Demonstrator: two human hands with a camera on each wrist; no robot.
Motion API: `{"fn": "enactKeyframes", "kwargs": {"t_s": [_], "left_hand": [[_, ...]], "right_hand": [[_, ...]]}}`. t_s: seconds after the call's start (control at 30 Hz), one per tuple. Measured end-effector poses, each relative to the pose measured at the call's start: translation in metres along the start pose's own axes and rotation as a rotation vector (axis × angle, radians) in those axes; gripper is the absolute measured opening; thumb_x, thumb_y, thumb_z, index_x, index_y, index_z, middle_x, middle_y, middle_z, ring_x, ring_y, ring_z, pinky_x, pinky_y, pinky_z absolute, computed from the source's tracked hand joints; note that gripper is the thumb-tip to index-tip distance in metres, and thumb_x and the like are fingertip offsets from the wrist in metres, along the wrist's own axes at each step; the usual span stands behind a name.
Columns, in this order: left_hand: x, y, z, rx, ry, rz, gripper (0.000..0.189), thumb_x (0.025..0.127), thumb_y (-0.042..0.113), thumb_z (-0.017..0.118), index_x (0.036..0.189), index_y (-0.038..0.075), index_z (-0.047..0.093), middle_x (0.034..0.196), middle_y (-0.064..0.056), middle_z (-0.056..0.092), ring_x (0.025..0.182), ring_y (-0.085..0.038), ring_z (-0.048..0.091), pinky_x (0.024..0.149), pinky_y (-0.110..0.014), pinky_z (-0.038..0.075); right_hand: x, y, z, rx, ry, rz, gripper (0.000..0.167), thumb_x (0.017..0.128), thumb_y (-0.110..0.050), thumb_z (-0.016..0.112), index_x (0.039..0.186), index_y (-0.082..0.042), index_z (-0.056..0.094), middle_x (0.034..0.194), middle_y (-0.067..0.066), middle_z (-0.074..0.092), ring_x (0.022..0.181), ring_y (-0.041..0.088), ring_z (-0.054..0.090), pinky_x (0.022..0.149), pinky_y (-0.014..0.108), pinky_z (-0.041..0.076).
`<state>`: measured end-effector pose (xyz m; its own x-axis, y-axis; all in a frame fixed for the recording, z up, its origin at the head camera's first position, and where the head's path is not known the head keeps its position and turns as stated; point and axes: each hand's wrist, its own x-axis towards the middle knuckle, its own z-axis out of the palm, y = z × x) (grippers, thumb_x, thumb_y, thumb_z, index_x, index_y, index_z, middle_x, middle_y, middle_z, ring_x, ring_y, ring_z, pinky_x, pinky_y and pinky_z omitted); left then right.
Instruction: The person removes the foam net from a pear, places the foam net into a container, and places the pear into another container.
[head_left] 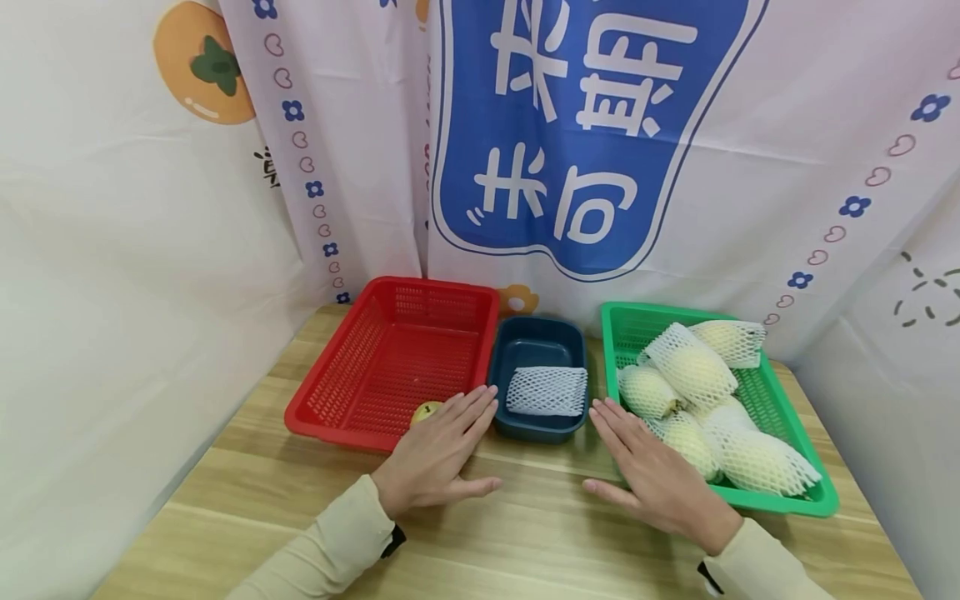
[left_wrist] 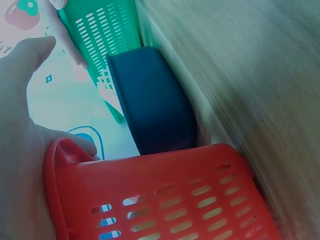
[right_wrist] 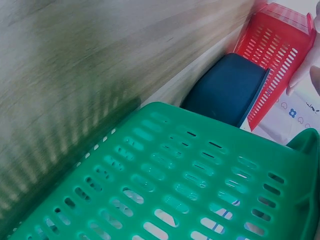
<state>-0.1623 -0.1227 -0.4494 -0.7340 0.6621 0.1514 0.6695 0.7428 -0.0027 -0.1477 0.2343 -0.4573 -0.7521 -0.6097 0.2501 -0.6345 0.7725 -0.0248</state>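
My left hand [head_left: 442, 450] lies palm down with straight fingers over the near right corner of a red basket [head_left: 337, 433], thumb stretched to the right. A yellowish round fruit [head_left: 426, 411] in that basket is partly hidden behind this hand. Across from it, my right hand [head_left: 652, 471] reaches over the near left edge of a green basket [head_left: 813, 500], its fingers straight too. Several pale fruits in white foam nets [head_left: 693, 375] fill the green basket. Between the hands stands a dark blue tray [head_left: 540, 333] with a white foam net [head_left: 547, 392] lying in it. Neither hand holds anything.
The containers stand in a row on a wooden table [head_left: 525, 533]. Behind them hangs a printed white curtain [head_left: 360, 167], and a white cloth [head_left: 112, 292] borders the left side. In the left wrist view, the tray's side [left_wrist: 155, 100] shows beyond the red basket.
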Motion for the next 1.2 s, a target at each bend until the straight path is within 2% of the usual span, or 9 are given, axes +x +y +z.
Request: {"fn": "enactKeyframes", "kwargs": {"t_s": [0.13,0.3,0.47,0.6,0.73,0.9,1.03,1.2], "left_hand": [[0.001,0.001,0.001,0.000,0.001,-0.008,0.100,0.096,0.077,0.048,0.168,0.010,0.028,0.178,-0.004,0.018,0.165,-0.024,0.022,0.132,-0.042,0.026],[0.001,0.001,0.002,-0.006,-0.008,-0.018,0.101,0.095,0.078,0.047,0.168,0.012,0.026,0.179,-0.002,0.017,0.165,-0.023,0.021,0.132,-0.041,0.026],[0.002,0.001,0.003,-0.017,-0.005,-0.017,0.101,0.095,0.078,0.047,0.168,0.011,0.026,0.179,-0.003,0.018,0.165,-0.023,0.021,0.132,-0.042,0.026],[0.002,0.000,0.002,-0.026,-0.005,-0.020,0.100,0.095,0.077,0.048,0.168,0.012,0.027,0.178,-0.004,0.020,0.165,-0.023,0.021,0.132,-0.042,0.027],[0.002,0.000,0.002,-0.033,-0.012,-0.024,0.100,0.095,0.077,0.049,0.168,0.012,0.026,0.178,-0.005,0.021,0.165,-0.023,0.021,0.132,-0.043,0.027],[0.002,0.000,0.001,-0.035,-0.016,-0.031,0.100,0.095,0.076,0.050,0.168,0.013,0.026,0.178,-0.004,0.019,0.165,-0.023,0.021,0.132,-0.043,0.027],[0.001,0.000,0.002,-0.025,-0.018,-0.032,0.100,0.095,0.077,0.049,0.169,0.013,0.025,0.179,-0.002,0.017,0.165,-0.023,0.020,0.132,-0.042,0.027],[0.002,0.000,0.003,-0.015,-0.019,-0.028,0.100,0.095,0.077,0.047,0.169,0.013,0.025,0.179,-0.001,0.016,0.165,-0.022,0.020,0.132,-0.042,0.026]], "right_hand": [[-0.001,0.001,-0.003,0.005,-0.015,-0.001,0.091,0.102,-0.061,0.059,0.168,-0.008,0.026,0.175,0.011,0.029,0.160,0.035,0.032,0.122,0.054,0.041],[0.001,0.002,-0.013,0.097,-0.103,0.048,0.093,0.101,-0.065,0.056,0.170,-0.013,0.021,0.177,0.005,0.021,0.163,0.030,0.026,0.126,0.051,0.035],[0.008,0.005,-0.038,0.186,-0.191,0.091,0.091,0.102,-0.066,0.054,0.170,-0.014,0.021,0.178,0.008,0.019,0.161,0.035,0.028,0.121,0.058,0.040],[0.015,0.014,-0.064,0.200,-0.207,0.117,0.092,0.103,-0.064,0.055,0.169,-0.011,0.022,0.175,0.015,0.024,0.158,0.041,0.032,0.119,0.063,0.041],[0.024,0.029,-0.090,0.198,-0.225,0.192,0.097,0.100,-0.068,0.056,0.169,-0.009,0.021,0.173,0.021,0.026,0.156,0.046,0.034,0.120,0.067,0.038],[0.037,0.057,-0.113,0.184,-0.218,0.299,0.107,0.098,-0.070,0.059,0.167,0.001,0.018,0.171,0.030,0.025,0.154,0.053,0.032,0.121,0.070,0.033],[0.045,0.087,-0.114,0.159,-0.199,0.362,0.114,0.096,-0.067,0.065,0.164,0.010,0.017,0.166,0.039,0.026,0.149,0.060,0.034,0.117,0.073,0.035],[0.047,0.122,-0.104,0.142,-0.252,0.448,0.120,0.093,-0.065,0.070,0.160,0.018,0.015,0.160,0.046,0.027,0.146,0.064,0.031,0.115,0.076,0.034]]}}
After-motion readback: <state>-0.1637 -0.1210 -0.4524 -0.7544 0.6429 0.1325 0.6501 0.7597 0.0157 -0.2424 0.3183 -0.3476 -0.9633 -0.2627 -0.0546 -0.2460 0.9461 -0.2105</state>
